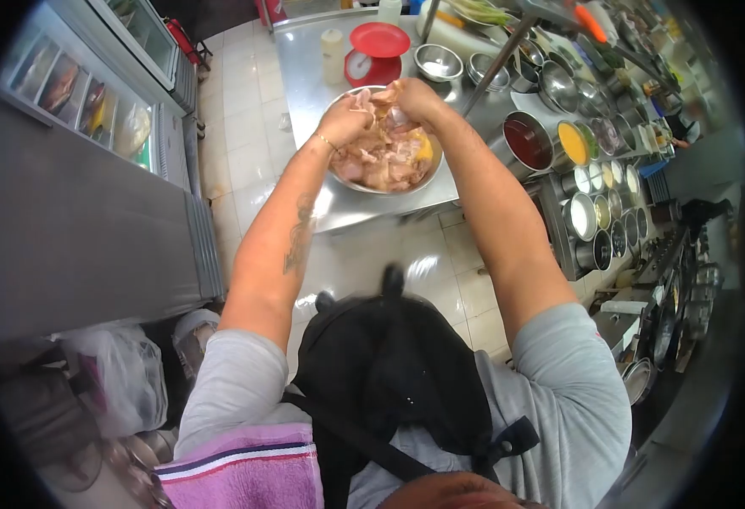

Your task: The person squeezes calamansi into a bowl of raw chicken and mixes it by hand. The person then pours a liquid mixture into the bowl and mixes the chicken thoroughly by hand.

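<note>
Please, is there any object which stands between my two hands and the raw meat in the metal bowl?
Nothing visible does. The left hand and right hand both touch the raw meat at the metal bowl. The red scale stands beyond the bowl, not between.

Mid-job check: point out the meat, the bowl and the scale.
Meat point(385, 159): head view, middle of the pile.
Bowl point(430, 178): head view, rim.
Scale point(384, 66): head view, red body beside the dial.
</note>
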### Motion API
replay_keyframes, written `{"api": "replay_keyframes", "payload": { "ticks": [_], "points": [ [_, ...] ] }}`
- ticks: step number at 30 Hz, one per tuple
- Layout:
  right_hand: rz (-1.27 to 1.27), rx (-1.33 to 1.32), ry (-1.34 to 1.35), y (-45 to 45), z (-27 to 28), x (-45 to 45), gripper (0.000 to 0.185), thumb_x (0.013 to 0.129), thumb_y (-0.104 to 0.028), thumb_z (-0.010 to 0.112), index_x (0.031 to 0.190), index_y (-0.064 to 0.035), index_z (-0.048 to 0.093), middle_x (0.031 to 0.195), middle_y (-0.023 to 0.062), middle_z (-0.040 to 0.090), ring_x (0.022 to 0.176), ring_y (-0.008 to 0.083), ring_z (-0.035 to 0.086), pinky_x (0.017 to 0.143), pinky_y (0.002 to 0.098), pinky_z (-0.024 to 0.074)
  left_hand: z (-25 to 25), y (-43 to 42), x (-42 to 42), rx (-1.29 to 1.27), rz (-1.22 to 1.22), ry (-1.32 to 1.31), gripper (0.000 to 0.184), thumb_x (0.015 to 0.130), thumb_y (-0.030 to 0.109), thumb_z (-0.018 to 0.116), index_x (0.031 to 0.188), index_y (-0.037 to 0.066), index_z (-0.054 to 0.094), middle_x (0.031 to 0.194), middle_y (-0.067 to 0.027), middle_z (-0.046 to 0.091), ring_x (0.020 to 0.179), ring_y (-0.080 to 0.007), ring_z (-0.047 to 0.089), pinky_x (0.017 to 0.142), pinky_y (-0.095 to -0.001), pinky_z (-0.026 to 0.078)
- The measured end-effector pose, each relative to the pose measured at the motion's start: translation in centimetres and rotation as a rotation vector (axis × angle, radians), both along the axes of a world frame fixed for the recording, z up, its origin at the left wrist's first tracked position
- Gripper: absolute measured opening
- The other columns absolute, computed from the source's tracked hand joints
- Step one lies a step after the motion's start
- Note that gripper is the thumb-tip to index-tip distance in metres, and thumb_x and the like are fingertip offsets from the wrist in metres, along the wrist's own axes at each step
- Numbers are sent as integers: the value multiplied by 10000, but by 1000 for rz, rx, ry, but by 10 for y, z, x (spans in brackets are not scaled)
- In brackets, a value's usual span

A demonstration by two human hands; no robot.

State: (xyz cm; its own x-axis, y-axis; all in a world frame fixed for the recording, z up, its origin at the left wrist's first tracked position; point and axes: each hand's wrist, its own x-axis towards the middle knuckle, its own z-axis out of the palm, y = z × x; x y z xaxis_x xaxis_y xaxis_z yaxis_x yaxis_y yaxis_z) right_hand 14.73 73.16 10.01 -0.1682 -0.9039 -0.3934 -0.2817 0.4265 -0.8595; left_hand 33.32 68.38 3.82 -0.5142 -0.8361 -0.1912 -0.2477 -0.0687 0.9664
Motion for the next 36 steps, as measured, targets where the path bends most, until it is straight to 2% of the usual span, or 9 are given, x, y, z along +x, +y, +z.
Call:
{"api": "replay_keyframes", "payload": {
  "ticks": [6,11,16,22,28,31,32,34,36],
  "points": [
    [191,20,-61,-9,-15,7,491,961,-349,695,1404,-146,638,1282,98,693,1160,319,651,969,599,561,-41,22,0,17,70,139,467,808,203,755,1219,-12,701,1019,-136,763,918,-229,738,875,-358,583],
    [507,74,394,-70,-61,-53,554,918,-431,723,1354,-90,684,1252,105,711,1100,201,642,890,405,543,-75,55,-25,-103,292,-306,1113,706,222,922,1613,19,309,1475,-254,549,1310,-328,593,1070,-377,519],
    [428,239,51,-95,-159,-69,534,961,-477,715,1329,-90,702,1133,95,751,972,242,696,915,444,556,-75,33,-45,51,294,-575,1453,597,239,969,1714,176,42,1577,-331,386,1461,-416,440,1200,-399,424],
    [175,538,-849,-74,-183,-70,428,1002,-340,704,1335,-74,668,1163,149,761,1028,310,749,847,495,635,-114,18,-51,-183,375,-476,1045,832,369,817,1668,113,243,1545,-267,523,1395,-392,554,1181,-413,440],
    [47,397,-741,-53,-151,-62,264,982,-209,743,1205,-67,723,1096,136,774,907,238,761,771,439,646,-68,16,-41,-268,298,-308,741,751,116,863,1422,50,555,1267,-165,679,1186,-303,666,1009,-379,540],
    [146,172,-207,-35,-116,-56,345,954,-245,764,1227,-38,727,1089,126,769,885,239,743,744,432,630,-91,-1,-40,23,244,182,557,768,0,810,1283,60,607,1067,-25,721,961,-154,693,823,-307,582],
    [71,126,-429,-15,-69,-41,374,943,-257,767,1230,-19,729,1090,133,766,881,250,739,722,429,622,-38,11,-32,-52,200,-58,534,775,-7,799,1268,47,600,1094,-49,721,982,-162,691,837,-319,584],
    [334,107,193,-17,-23,-38,391,936,-291,753,1193,3,738,1067,139,764,830,272,729,659,430,599,-13,14,-26,-75,158,-36,549,778,40,805,1288,51,599,1137,-74,720,1000,-181,698,859,-331,581],
    [252,97,135,-62,-91,-52,280,937,-183,705,1135,12,739,1022,146,747,845,241,731,635,412,582,1,9,-25,-151,112,30,589,785,134,816,1326,58,596,1222,-126,720,1036,-218,711,904,-356,575]
  ]
}}
